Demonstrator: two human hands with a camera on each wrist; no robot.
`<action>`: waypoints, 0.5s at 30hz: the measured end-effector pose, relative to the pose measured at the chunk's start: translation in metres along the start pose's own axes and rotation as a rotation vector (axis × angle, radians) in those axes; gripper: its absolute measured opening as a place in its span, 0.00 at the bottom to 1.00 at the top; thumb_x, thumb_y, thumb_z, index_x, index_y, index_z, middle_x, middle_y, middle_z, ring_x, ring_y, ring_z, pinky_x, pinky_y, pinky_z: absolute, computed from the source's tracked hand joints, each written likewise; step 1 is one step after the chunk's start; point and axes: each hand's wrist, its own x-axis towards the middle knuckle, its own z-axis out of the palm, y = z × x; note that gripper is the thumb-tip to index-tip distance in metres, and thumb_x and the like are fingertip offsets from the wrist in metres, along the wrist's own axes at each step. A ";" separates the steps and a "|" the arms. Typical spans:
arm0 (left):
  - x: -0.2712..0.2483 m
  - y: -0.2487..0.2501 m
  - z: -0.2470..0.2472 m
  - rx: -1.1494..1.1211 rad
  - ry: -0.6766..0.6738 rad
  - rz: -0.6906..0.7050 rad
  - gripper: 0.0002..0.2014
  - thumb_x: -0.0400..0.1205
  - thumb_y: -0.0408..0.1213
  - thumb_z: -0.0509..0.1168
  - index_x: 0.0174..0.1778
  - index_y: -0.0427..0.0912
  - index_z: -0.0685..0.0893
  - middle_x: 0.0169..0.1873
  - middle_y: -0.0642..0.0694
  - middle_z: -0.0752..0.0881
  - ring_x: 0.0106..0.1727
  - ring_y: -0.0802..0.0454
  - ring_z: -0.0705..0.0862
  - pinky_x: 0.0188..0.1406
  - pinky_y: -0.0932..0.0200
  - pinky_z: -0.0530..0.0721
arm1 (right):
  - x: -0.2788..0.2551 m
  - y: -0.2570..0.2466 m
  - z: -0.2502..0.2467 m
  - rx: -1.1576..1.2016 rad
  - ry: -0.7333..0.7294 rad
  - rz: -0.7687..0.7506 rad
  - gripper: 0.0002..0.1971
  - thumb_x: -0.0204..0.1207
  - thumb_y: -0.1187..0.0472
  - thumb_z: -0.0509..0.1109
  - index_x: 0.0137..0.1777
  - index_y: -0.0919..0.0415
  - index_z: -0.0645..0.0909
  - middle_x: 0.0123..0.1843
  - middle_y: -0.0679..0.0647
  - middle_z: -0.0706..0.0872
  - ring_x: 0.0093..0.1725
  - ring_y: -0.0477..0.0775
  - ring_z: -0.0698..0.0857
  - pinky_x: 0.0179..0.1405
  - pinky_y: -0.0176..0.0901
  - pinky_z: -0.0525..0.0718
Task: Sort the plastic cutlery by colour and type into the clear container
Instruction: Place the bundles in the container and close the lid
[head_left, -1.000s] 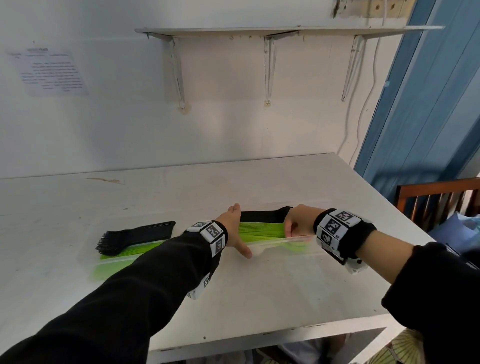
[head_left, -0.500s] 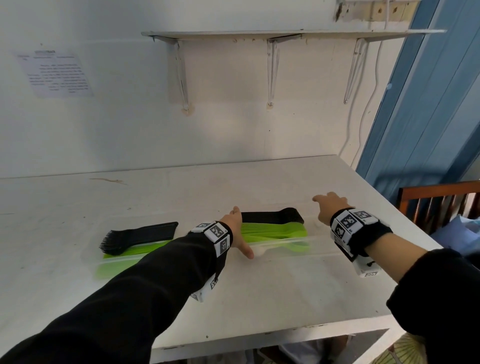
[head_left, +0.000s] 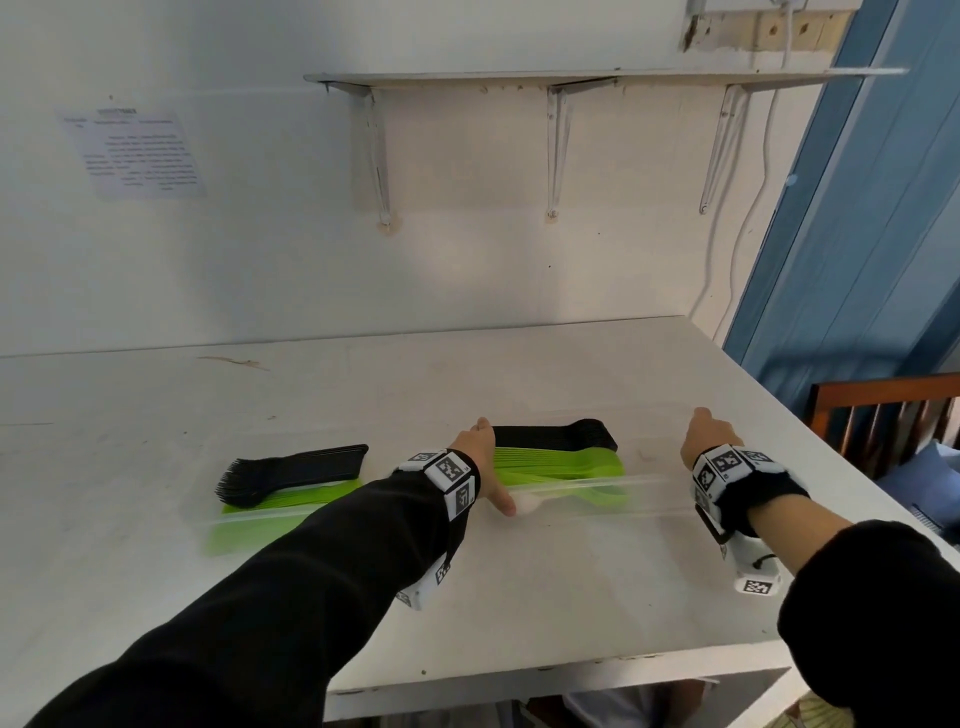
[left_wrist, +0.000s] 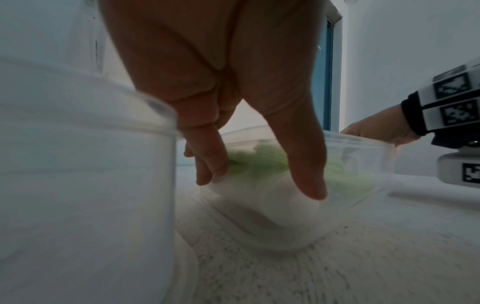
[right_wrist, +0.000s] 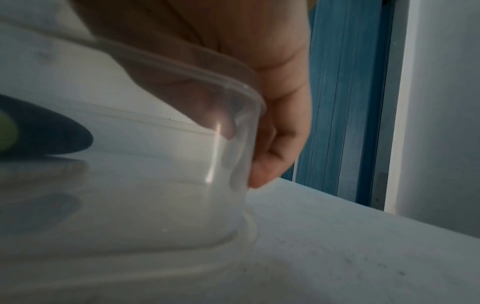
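Note:
A long clear container (head_left: 597, 486) lies across the white table (head_left: 571, 597). It holds black forks (head_left: 296, 473) and green forks (head_left: 249, 530) at its left, and black spoons (head_left: 561, 436) and green spoons (head_left: 566, 467) at its right. My left hand (head_left: 480, 457) grips the container at its middle. Its thumb (left_wrist: 306, 174) presses the near wall (left_wrist: 350, 185), with the fingers (left_wrist: 207, 164) round a rounded corner. My right hand (head_left: 709, 441) holds the right end, its fingers (right_wrist: 267, 160) curled over the end wall (right_wrist: 182, 164).
A second clear rounded wall (left_wrist: 91, 164) stands just left of my left hand; I cannot tell if it is a separate container. The table's right edge is close to my right hand, with a wooden chair (head_left: 883, 410) and a blue door (head_left: 857, 234) beyond. A shelf (head_left: 571, 78) hangs on the wall.
My right hand left the green spoons at the container's middle and moved right to take hold of the end wall. My left hand stayed in place.

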 end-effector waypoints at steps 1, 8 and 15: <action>0.000 0.000 0.001 -0.005 0.008 0.007 0.59 0.66 0.45 0.80 0.81 0.32 0.46 0.75 0.37 0.68 0.76 0.42 0.69 0.71 0.54 0.71 | -0.002 -0.001 -0.001 0.014 -0.006 0.007 0.20 0.83 0.68 0.55 0.73 0.70 0.62 0.70 0.72 0.73 0.69 0.71 0.75 0.66 0.57 0.74; -0.011 -0.020 -0.007 -0.256 0.137 0.100 0.52 0.71 0.54 0.74 0.83 0.38 0.51 0.78 0.39 0.66 0.79 0.45 0.65 0.75 0.56 0.64 | -0.034 -0.057 -0.012 0.044 0.225 -0.254 0.26 0.79 0.66 0.58 0.78 0.61 0.61 0.81 0.60 0.57 0.79 0.62 0.57 0.76 0.54 0.62; -0.028 -0.141 -0.056 -0.134 0.508 -0.292 0.28 0.87 0.45 0.50 0.82 0.39 0.53 0.83 0.39 0.51 0.83 0.45 0.50 0.81 0.48 0.50 | -0.125 -0.184 0.005 0.331 -0.137 -0.732 0.27 0.82 0.67 0.54 0.81 0.65 0.56 0.80 0.61 0.63 0.79 0.59 0.64 0.74 0.41 0.62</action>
